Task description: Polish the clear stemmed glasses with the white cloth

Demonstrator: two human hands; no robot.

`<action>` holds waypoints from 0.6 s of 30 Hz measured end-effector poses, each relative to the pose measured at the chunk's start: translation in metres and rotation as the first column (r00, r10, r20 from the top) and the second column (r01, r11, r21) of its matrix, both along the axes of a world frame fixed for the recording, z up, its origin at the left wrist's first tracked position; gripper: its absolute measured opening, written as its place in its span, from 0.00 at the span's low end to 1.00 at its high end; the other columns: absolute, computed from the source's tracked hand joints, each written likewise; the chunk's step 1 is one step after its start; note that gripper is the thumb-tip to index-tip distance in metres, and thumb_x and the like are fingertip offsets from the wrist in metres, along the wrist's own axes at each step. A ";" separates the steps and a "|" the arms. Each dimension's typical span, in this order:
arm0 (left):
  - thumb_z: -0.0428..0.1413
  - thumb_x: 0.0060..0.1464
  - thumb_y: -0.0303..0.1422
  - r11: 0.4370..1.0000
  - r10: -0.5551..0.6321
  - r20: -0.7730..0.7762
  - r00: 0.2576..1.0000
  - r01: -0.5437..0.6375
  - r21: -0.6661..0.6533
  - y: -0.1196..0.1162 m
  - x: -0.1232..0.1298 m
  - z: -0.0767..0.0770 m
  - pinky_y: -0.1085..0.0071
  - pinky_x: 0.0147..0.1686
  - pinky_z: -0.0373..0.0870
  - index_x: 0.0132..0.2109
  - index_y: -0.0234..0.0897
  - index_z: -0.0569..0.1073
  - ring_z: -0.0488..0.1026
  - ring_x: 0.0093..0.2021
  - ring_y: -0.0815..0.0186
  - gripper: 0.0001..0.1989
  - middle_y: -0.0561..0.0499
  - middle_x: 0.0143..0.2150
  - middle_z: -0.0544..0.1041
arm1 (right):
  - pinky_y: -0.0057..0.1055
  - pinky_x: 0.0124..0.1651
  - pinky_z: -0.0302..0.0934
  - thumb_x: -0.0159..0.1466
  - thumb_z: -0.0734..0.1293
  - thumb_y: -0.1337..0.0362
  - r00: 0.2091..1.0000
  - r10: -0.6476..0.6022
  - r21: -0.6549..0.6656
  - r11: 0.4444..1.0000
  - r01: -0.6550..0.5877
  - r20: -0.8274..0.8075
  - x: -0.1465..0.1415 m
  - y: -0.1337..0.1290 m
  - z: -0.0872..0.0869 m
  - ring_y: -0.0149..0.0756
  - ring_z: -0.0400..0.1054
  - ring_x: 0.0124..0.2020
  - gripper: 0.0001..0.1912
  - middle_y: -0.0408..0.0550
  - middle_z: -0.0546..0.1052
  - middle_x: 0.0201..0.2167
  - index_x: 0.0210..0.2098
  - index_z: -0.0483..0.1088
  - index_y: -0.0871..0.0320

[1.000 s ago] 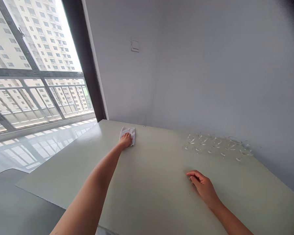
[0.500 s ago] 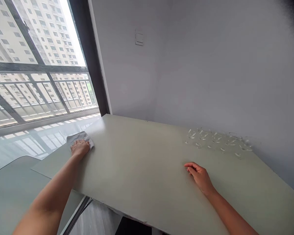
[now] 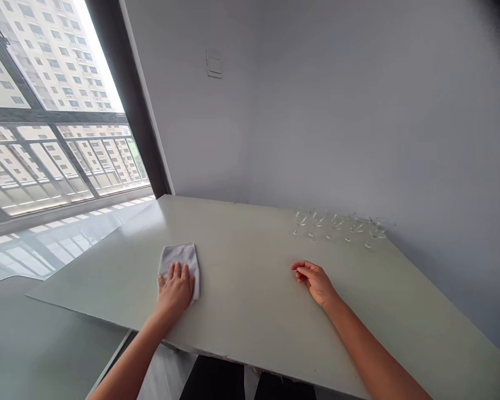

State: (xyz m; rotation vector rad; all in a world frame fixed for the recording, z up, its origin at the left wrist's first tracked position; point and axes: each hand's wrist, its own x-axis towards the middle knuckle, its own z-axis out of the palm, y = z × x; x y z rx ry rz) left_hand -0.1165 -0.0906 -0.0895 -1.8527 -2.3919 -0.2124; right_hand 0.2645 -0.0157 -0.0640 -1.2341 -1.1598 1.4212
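My left hand (image 3: pixel 175 288) lies flat on a folded light-grey cloth (image 3: pixel 178 254), its fingers spread and pressing the cloth to the glossy pale-green tabletop (image 3: pixel 241 300). Part of the cloth is hidden beneath the palm. My right hand (image 3: pixel 314 280) hovers at or rests on the table's right half, fingers loosely curled with the thumb against them; I see nothing in it. Beyond it stands a group of several clear stemmed glasses (image 3: pixel 337 223), nearest to my right hand but apart from it.
A grey wall with a switch (image 3: pixel 214 65) rises behind the table. At left is a large window (image 3: pixel 62 139) with a railing outside. A lower pale-green surface (image 3: pixel 37 339) sits beside the table's left edge. My dark-clad legs (image 3: pixel 216 378) show below the front edge.
My left hand has slid the cloth from the table's left edge rightward and nearer to me. The view has turned slightly left to right. My right hand stays curled near the same spot.
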 end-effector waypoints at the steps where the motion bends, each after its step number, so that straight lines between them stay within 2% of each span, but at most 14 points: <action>1: 0.38 0.58 0.38 0.996 -0.090 0.016 0.996 0.090 0.013 -0.006 0.022 -0.002 0.46 0.56 0.42 0.56 0.30 0.62 0.47 0.63 0.50 0.25 0.35 0.61 0.55 | 0.26 0.27 0.55 0.48 0.65 0.63 0.999 0.000 -0.016 1.000 -0.001 -0.045 0.001 0.000 -0.001 0.27 0.59 0.22 0.07 0.45 0.71 0.24 0.25 0.72 0.59; 4: 0.39 0.58 0.39 0.926 -0.376 0.062 0.925 0.372 0.065 -0.020 0.086 -0.006 0.50 0.58 0.42 0.58 0.33 0.61 0.46 0.63 0.53 0.24 0.38 0.62 0.54 | 0.25 0.25 0.55 0.47 0.66 0.65 0.987 -0.020 -0.066 0.998 0.009 -0.157 0.004 0.002 -0.004 0.25 0.60 0.22 0.07 0.46 0.73 0.28 0.26 0.72 0.60; 8: 0.39 0.58 0.36 0.771 -0.636 0.070 0.768 0.632 0.075 -0.022 0.155 -0.002 0.48 0.58 0.43 0.60 0.34 0.56 0.45 0.64 0.54 0.24 0.40 0.63 0.52 | 0.23 0.22 0.53 0.46 0.67 0.66 0.971 -0.082 -0.101 0.993 0.060 -0.226 0.008 0.002 -0.003 0.24 0.59 0.20 0.08 0.45 0.73 0.26 0.27 0.72 0.60; 10: 0.38 0.58 0.36 0.709 -0.705 0.072 0.705 0.703 0.057 -0.017 0.182 0.002 0.48 0.58 0.44 0.60 0.33 0.56 0.44 0.64 0.54 0.24 0.40 0.63 0.52 | 0.22 0.21 0.52 0.45 0.67 0.67 0.961 -0.102 -0.094 0.992 0.080 -0.258 0.009 0.001 0.001 0.23 0.59 0.19 0.08 0.45 0.73 0.24 0.27 0.72 0.60; 14: 0.38 0.58 0.40 0.637 -0.766 0.135 0.629 0.771 0.025 0.001 0.232 0.009 0.48 0.58 0.42 0.60 0.31 0.56 0.44 0.64 0.53 0.26 0.39 0.63 0.52 | 0.22 0.20 0.51 0.45 0.68 0.66 0.936 -0.117 -0.070 0.993 0.099 -0.332 0.011 -0.001 0.007 0.23 0.58 0.19 0.08 0.44 0.73 0.23 0.26 0.71 0.61; 16: 0.40 0.57 0.40 0.602 -0.784 0.217 0.581 0.797 0.040 0.009 0.257 0.010 0.48 0.59 0.40 0.60 0.30 0.55 0.44 0.64 0.53 0.27 0.38 0.63 0.52 | 0.22 0.20 0.51 0.45 0.68 0.67 0.927 -0.129 -0.060 0.992 0.115 -0.353 0.012 0.000 0.008 0.23 0.58 0.19 0.08 0.44 0.72 0.23 0.26 0.71 0.61; 18: 0.46 0.53 0.38 0.569 -0.788 0.358 0.501 0.814 0.115 0.016 0.280 0.010 0.49 0.59 0.39 0.60 0.31 0.57 0.45 0.63 0.53 0.28 0.39 0.63 0.53 | 0.22 0.20 0.51 0.45 0.68 0.67 0.920 -0.151 -0.051 0.989 0.142 -0.361 0.016 0.002 0.009 0.23 0.58 0.19 0.08 0.44 0.73 0.23 0.27 0.71 0.61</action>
